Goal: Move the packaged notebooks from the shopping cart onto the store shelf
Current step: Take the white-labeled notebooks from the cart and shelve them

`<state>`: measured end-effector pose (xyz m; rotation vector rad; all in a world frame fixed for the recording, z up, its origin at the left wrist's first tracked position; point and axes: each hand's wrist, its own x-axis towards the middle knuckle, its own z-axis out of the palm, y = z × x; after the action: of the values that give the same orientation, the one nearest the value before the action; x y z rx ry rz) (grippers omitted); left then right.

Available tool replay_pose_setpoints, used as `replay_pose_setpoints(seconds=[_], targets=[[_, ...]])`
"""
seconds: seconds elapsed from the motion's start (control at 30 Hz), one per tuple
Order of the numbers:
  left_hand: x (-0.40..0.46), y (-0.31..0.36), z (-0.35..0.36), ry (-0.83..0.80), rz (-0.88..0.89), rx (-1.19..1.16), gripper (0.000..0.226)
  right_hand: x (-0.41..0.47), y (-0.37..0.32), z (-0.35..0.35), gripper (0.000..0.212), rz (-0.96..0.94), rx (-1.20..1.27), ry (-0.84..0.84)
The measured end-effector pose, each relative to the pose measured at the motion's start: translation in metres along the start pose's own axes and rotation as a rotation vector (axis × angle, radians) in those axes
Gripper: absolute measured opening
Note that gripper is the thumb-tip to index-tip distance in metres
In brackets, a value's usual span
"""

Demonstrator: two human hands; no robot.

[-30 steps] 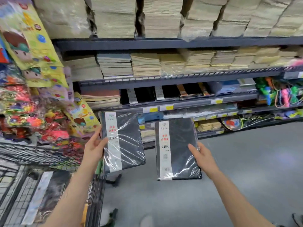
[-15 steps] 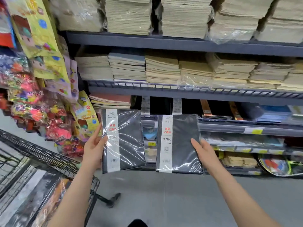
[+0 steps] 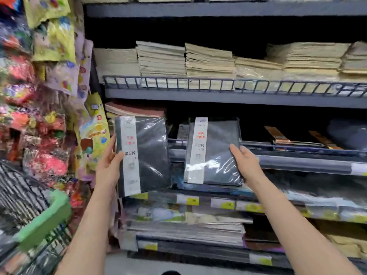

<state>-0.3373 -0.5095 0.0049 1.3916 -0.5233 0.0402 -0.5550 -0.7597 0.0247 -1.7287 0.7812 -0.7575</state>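
Two packaged notebooks are held upright in front of the shelf (image 3: 297,162), one per hand. The left hand (image 3: 108,167) grips the left notebook (image 3: 151,153) by its left edge, thumb across the white label strip, fingers hidden behind. The right hand (image 3: 247,164) clamps the right notebook (image 3: 216,151) at its right edge, thumb on the film, its lower edge below the shelf's front rail. Both packs sit at the shelf's left end, just outside the dark bay. To place them well, tip each pack flat, lift its leading edge clear of the rail, and slide it onto the black stock inside; seat one pack first so that the glossy film does not slip. The left label reads "25K" below blurred red characters; the right label shows red characters and a partly legible "5K". Yellow price tags (image 3: 192,200) line the edge below, figures unreadable. The cart (image 3: 42,221) stands at lower left.
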Motion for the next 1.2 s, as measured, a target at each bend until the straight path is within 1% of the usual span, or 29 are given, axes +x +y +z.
replay_pose_setpoints(seconds=[0.03,0.07,0.13,0.17,0.23,0.3,0.37,0.47,0.5,0.53,0.6,0.63,0.67,0.73,0.8,0.83,0.87,0.93,1.03,1.2], targets=[[0.002,-0.006,-0.002,0.005,0.024,0.001,0.050,0.001,0.001,0.002,0.082,-0.027,0.010,0.006],[0.004,-0.012,-0.005,0.007,0.037,0.000,0.049,0.002,0.001,0.005,0.078,-0.028,0.017,0.030],[0.007,-0.019,-0.012,0.002,0.033,-0.026,0.049,0.011,0.002,0.009,0.082,-0.035,0.029,0.038],[0.008,-0.021,-0.015,0.005,0.031,-0.037,0.049,0.017,0.000,0.011,0.078,-0.039,0.028,0.038],[0.009,-0.021,-0.020,0.019,0.029,-0.056,0.049,0.030,-0.010,0.017,0.067,-0.007,0.009,0.049],[0.011,-0.018,-0.024,0.034,0.039,-0.089,0.050,0.046,-0.023,0.028,0.063,0.038,-0.011,0.033],[0.016,-0.016,-0.024,0.050,0.051,-0.113,0.050,0.057,-0.038,0.041,0.068,0.075,-0.034,-0.011],[0.019,-0.012,-0.021,0.046,0.053,-0.131,0.050,0.063,-0.046,0.053,0.090,0.200,0.061,-0.073],[0.020,-0.012,-0.019,0.041,0.057,-0.133,0.050,0.060,-0.046,0.054,0.094,0.217,0.074,-0.079],[0.022,-0.012,-0.018,0.038,0.064,-0.132,0.050,0.058,-0.045,0.053,0.096,0.215,0.094,-0.078],[0.026,-0.013,-0.018,0.026,0.057,-0.137,0.050,0.050,-0.043,0.047,0.089,0.193,0.145,-0.063],[0.027,-0.014,-0.018,0.019,0.046,-0.148,0.051,0.042,-0.042,0.042,0.084,0.150,0.172,-0.044],[0.028,-0.014,-0.016,0.013,0.037,-0.159,0.051,0.034,-0.039,0.037,0.080,0.076,0.149,-0.014],[0.030,-0.016,-0.014,0.015,0.028,-0.155,0.052,0.013,-0.030,0.036,0.074,-0.116,-0.041,0.033],[0.034,-0.017,-0.011,0.041,0.026,-0.166,0.051,-0.002,-0.020,0.044,0.060,-0.333,-0.251,0.096],[0.035,-0.016,-0.010,0.049,0.027,-0.181,0.051,-0.001,-0.016,0.050,0.054,-0.401,-0.303,0.114],[0.037,-0.015,-0.009,0.052,0.026,-0.194,0.051,0.004,-0.014,0.054,0.049,-0.431,-0.348,0.117],[0.038,-0.012,-0.007,0.050,0.021,-0.209,0.049,0.023,-0.012,0.062,0.045,-0.423,-0.500,0.136],[0.042,-0.011,-0.010,0.054,0.031,-0.190,0.050,0.045,-0.017,0.068,0.044,-0.360,-0.764,0.197],[0.045,-0.013,-0.006,0.033,0.000,-0.197,0.048,0.064,-0.022,0.075,0.037,-0.332,-0.920,0.228]])
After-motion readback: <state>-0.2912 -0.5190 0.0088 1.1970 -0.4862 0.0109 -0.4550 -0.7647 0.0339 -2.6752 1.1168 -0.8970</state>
